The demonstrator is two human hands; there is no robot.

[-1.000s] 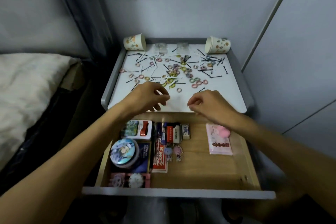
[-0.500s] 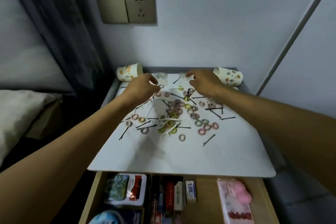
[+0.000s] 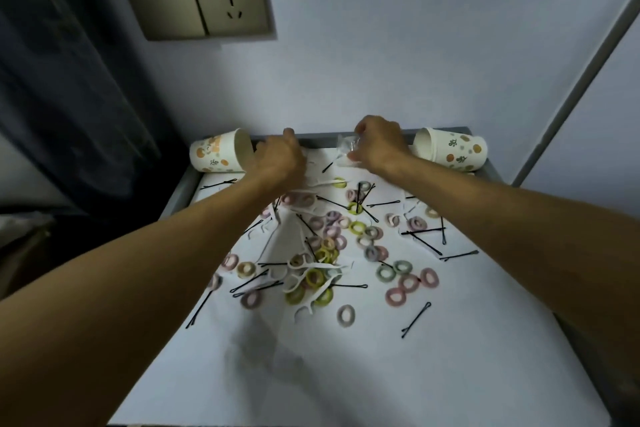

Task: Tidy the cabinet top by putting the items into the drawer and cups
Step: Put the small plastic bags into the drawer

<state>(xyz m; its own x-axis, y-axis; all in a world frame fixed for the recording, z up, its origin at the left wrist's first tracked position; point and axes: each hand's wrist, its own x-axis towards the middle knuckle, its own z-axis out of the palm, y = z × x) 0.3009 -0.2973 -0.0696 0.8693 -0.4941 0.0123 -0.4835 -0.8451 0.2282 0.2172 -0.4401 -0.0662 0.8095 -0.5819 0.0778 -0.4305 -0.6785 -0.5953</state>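
Right hand (image 3: 377,146) pinching clear plastic item (image 3: 347,146), left hand (image 3: 277,159) beside tipped cup (image 3: 221,154)

Single head cam, close above cabinet top (image 3: 433,357), looks fwd & down toward rear wall.

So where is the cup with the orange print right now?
In the head view the cup lies on its side in the back left corner of the cabinet top, mouth towards the left hand.
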